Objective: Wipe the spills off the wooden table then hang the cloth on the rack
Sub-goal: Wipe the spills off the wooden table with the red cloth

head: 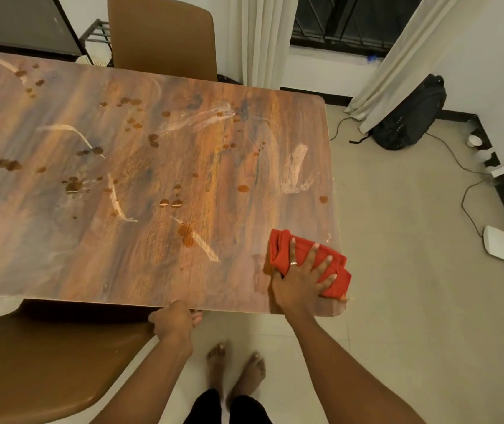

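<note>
Head view, wiping step under way. The wooden table [45, 255] fills most of the frame, its rounded near-right corner closest to the person. Two brown chairs stand at it: one pushed in at the far side [162, 35], one at the near left [45, 362]. A dark wire rack [96, 38] stands behind the far edge, beside the far chair; it is probably where the cloth will hang, though little of it shows. A black backpack [409, 117] lies on the floor by the curtain.

The red cloth [279, 249], folded into a thick pad, lies at the near-right corner with one end overhanging the table's right edge. The right hand [299, 276] presses it flat, fingers straight and spread, not curled round it. The left hand [174, 322] grips the table's near edge, fingers curled under it, as a brace.

Brown spills [74, 185] dot nearly the whole top, with pale smears [295, 166] among them; the task appears to be at an early stage. Nearest the cloth are a long splash [185, 232] and a single drop [323, 199].

To do this step well, keep the palm flat so the whole pad bears down. Work in overlapping strokes from this corner toward the far left. Draw liquid inward, not off the edge, and refold to a dry face once the pad is soaked.
</note>
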